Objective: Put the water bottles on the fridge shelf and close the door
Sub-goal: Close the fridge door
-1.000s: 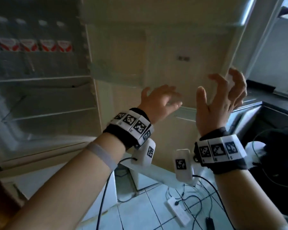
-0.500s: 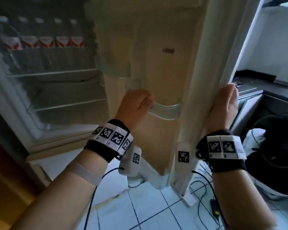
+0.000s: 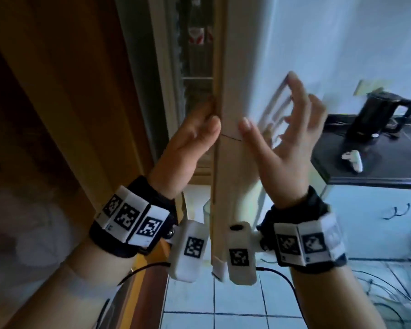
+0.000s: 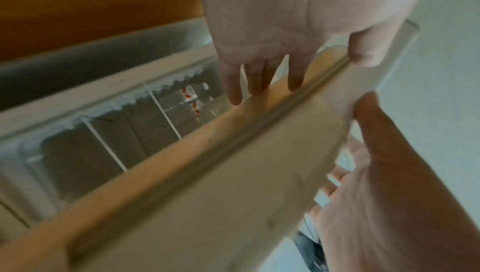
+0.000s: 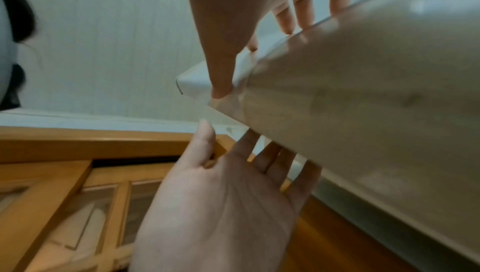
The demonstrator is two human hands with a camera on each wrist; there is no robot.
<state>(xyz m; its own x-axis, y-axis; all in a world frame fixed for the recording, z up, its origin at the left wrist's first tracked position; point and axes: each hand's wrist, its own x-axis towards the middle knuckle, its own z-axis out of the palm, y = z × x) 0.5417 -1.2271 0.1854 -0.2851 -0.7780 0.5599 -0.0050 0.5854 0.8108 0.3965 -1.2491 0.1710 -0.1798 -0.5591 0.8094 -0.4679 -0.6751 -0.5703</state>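
The fridge door point(image 3: 233, 67) stands almost closed, with only a narrow gap left. Through that gap I see a water bottle with a red label point(image 3: 196, 32) on the upper shelf; the left wrist view also shows the red-labelled bottles point(image 4: 191, 97). My left hand point(image 3: 195, 136) lies flat with straight fingers against the door's inner edge point(image 4: 259, 112). My right hand point(image 3: 287, 129) is spread on the outer side, its thumb touching the door's edge point(image 5: 197, 83). Neither hand holds anything.
A wooden door frame point(image 3: 69, 91) rises close on the left of the fridge. To the right, a black kettle point(image 3: 384, 115) and a small white object point(image 3: 354, 160) sit on a dark counter point(image 3: 365, 180). Cables point(image 3: 389, 293) trail over the tiled floor.
The door has swung from wide open to nearly closed. My left hand left the door shelf for the inner edge. My right hand loosened its grip on the outer edge and spread.
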